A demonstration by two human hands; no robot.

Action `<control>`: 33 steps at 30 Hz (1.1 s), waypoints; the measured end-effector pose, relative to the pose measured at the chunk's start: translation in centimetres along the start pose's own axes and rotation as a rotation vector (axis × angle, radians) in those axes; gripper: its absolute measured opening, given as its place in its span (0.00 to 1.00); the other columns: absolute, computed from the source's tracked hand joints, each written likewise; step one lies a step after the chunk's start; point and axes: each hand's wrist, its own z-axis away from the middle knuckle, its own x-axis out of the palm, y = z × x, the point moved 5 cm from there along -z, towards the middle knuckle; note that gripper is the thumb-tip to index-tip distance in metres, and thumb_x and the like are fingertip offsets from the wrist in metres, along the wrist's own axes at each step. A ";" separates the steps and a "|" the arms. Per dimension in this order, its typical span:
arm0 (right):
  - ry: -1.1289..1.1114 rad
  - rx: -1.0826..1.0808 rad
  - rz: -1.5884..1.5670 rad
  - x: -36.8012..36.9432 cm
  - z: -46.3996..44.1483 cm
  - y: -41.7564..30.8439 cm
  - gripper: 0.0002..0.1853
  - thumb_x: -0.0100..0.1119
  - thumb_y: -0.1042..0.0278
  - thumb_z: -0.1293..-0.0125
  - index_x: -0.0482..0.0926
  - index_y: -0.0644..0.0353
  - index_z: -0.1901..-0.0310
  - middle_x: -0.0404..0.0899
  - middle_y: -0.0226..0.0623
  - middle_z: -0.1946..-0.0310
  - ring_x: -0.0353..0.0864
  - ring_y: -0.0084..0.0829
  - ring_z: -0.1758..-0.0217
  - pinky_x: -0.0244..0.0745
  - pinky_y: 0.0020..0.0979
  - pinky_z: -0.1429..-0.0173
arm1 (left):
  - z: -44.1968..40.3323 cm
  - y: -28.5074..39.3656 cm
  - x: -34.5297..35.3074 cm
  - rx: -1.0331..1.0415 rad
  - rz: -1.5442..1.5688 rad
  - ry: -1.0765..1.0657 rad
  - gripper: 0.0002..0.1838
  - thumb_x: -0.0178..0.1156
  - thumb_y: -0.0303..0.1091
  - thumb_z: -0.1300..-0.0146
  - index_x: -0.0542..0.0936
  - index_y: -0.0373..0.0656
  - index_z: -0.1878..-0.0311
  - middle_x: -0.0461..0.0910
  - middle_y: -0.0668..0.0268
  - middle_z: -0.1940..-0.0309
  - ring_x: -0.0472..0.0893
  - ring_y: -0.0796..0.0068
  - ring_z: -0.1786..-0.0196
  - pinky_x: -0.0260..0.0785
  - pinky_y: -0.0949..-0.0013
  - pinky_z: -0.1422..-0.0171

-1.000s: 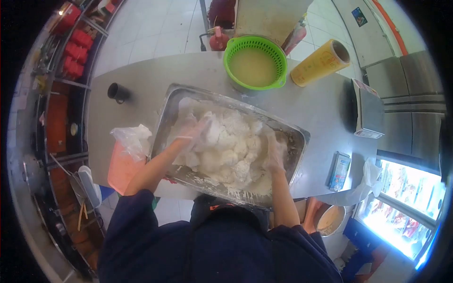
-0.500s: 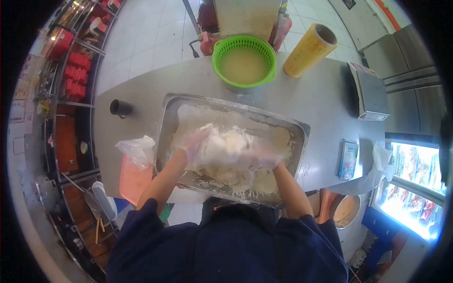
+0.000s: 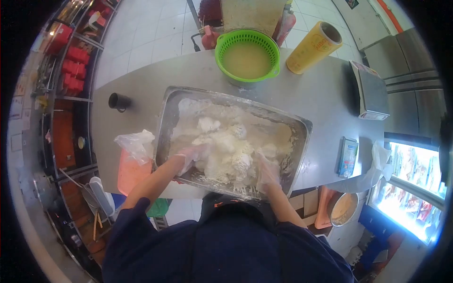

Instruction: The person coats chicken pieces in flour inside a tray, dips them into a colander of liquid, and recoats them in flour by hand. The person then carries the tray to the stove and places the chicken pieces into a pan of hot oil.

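A deep metal tray (image 3: 165, 113) holds white flour and several lumpy, flour-coated pieces (image 3: 229, 148) heaped in its middle. My left hand (image 3: 192, 154), in a clear plastic glove, reaches over the tray's near left side, fingers stretched against the heap. Flour partly hides those fingertips. On the other side of the heap, my right hand (image 3: 268, 172), also gloved, points its fingers down into the flour with nothing gripped. What the coated pieces are under the flour cannot be made out.
Behind the tray stands a green strainer basket (image 3: 276, 70) with cloudy liquid, beside a yellow film roll (image 3: 311, 49). A scale (image 3: 373, 92) and a blue box (image 3: 348, 158) are at right. At left are a black cup (image 3: 119, 101), a plastic bag (image 3: 136, 144) and a pink tray (image 3: 130, 174).
Both hands have come down and toward me from above the tray's middle, moving apart. The blurred white mass between them now lies as distinct floured lumps in the tray.
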 end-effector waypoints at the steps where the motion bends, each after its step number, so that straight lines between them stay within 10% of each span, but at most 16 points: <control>1: -0.181 0.311 -0.369 -1.7 0.4 -3.1 0.30 0.59 0.47 0.26 0.76 0.63 0.35 0.87 0.40 0.52 0.86 0.41 0.51 0.77 0.41 0.48 | -0.2 -0.1 0.7 -0.026 0.100 -0.112 0.35 0.75 0.44 0.38 0.77 0.40 0.31 0.82 0.56 0.38 0.77 0.66 0.33 0.63 0.62 0.26; 2: -0.361 0.623 -0.737 -1.9 1.1 -5.0 0.31 0.59 0.47 0.26 0.74 0.64 0.32 0.86 0.40 0.45 0.85 0.40 0.44 0.77 0.40 0.41 | 0.0 -0.1 1.4 -0.045 0.101 -0.156 0.35 0.75 0.44 0.39 0.77 0.40 0.31 0.82 0.56 0.38 0.77 0.67 0.33 0.63 0.62 0.26; 6: -0.522 0.513 -0.858 2.1 -2.0 -3.2 0.32 0.59 0.46 0.26 0.73 0.61 0.30 0.77 0.43 0.32 0.76 0.38 0.30 0.69 0.37 0.27 | 0.4 0.6 5.1 -0.052 0.087 -0.325 0.34 0.75 0.44 0.39 0.78 0.41 0.31 0.83 0.57 0.39 0.77 0.68 0.33 0.63 0.62 0.26; 9: -0.623 0.294 -0.796 0.5 -2.2 -6.2 0.31 0.59 0.49 0.25 0.72 0.61 0.29 0.69 0.44 0.26 0.66 0.34 0.23 0.61 0.34 0.22 | -0.2 1.0 7.0 0.020 0.027 -0.386 0.34 0.75 0.44 0.39 0.78 0.41 0.31 0.83 0.57 0.39 0.77 0.68 0.33 0.63 0.62 0.25; 12: -0.521 -0.463 -0.048 -0.2 -3.0 -6.1 0.29 0.58 0.53 0.23 0.72 0.62 0.29 0.73 0.41 0.28 0.73 0.32 0.29 0.69 0.32 0.27 | 0.1 2.8 7.7 0.140 -0.178 -0.343 0.34 0.75 0.43 0.39 0.78 0.41 0.32 0.83 0.58 0.39 0.77 0.69 0.32 0.63 0.61 0.25; 14: -0.604 0.398 -0.876 1.9 -2.6 -2.8 0.23 0.59 0.61 0.26 0.76 0.63 0.34 0.81 0.38 0.41 0.80 0.27 0.43 0.77 0.34 0.43 | 2.3 4.9 7.6 0.232 -0.319 -0.277 0.34 0.75 0.43 0.39 0.78 0.42 0.32 0.83 0.58 0.39 0.77 0.70 0.32 0.64 0.61 0.25; 17: -0.581 -0.028 -0.777 -2.6 -1.9 -5.4 0.21 0.61 0.58 0.27 0.80 0.63 0.38 0.85 0.35 0.49 0.83 0.28 0.49 0.78 0.35 0.46 | 5.0 7.1 6.6 0.419 -0.174 -0.268 0.33 0.75 0.42 0.39 0.78 0.42 0.32 0.84 0.60 0.40 0.77 0.71 0.31 0.63 0.61 0.23; 19: -0.436 0.122 -0.807 -5.9 -1.6 -7.3 0.22 0.61 0.55 0.27 0.81 0.64 0.40 0.86 0.37 0.51 0.84 0.31 0.50 0.78 0.37 0.46 | 4.9 8.3 5.4 0.558 -0.019 -0.290 0.33 0.75 0.41 0.39 0.78 0.42 0.32 0.84 0.61 0.41 0.76 0.72 0.31 0.63 0.60 0.22; 22: -0.067 0.370 -0.594 -2.7 -3.2 0.5 0.29 0.64 0.47 0.30 0.82 0.68 0.42 0.87 0.43 0.52 0.86 0.38 0.49 0.78 0.38 0.44 | 0.5 10.1 0.9 0.732 -0.051 0.095 0.39 0.70 0.51 0.35 0.72 0.45 0.25 0.85 0.55 0.42 0.85 0.61 0.42 0.75 0.57 0.34; 25: 0.280 0.429 -0.405 -1.9 -3.5 -0.1 0.39 0.66 0.37 0.35 0.81 0.73 0.42 0.86 0.53 0.48 0.85 0.44 0.44 0.77 0.39 0.39 | -4.6 10.6 -3.4 0.647 -0.555 0.679 0.49 0.63 0.64 0.34 0.60 0.47 0.18 0.71 0.47 0.27 0.72 0.52 0.26 0.63 0.50 0.23; 30: 0.397 0.587 -0.238 -1.8 -5.4 -4.4 0.46 0.62 0.27 0.38 0.83 0.70 0.41 0.86 0.52 0.47 0.85 0.46 0.45 0.74 0.40 0.38 | -9.6 7.6 2.9 0.222 -0.184 0.132 0.55 0.52 0.76 0.34 0.49 0.52 0.14 0.48 0.55 0.14 0.53 0.49 0.16 0.47 0.51 0.15; 33: 0.157 0.628 -0.236 -2.6 -6.3 -7.6 0.47 0.61 0.26 0.38 0.82 0.71 0.40 0.85 0.57 0.45 0.84 0.50 0.41 0.74 0.41 0.37 | -4.3 9.3 8.0 0.217 -0.214 -0.019 0.54 0.55 0.73 0.33 0.52 0.49 0.15 0.54 0.57 0.16 0.56 0.51 0.17 0.50 0.53 0.15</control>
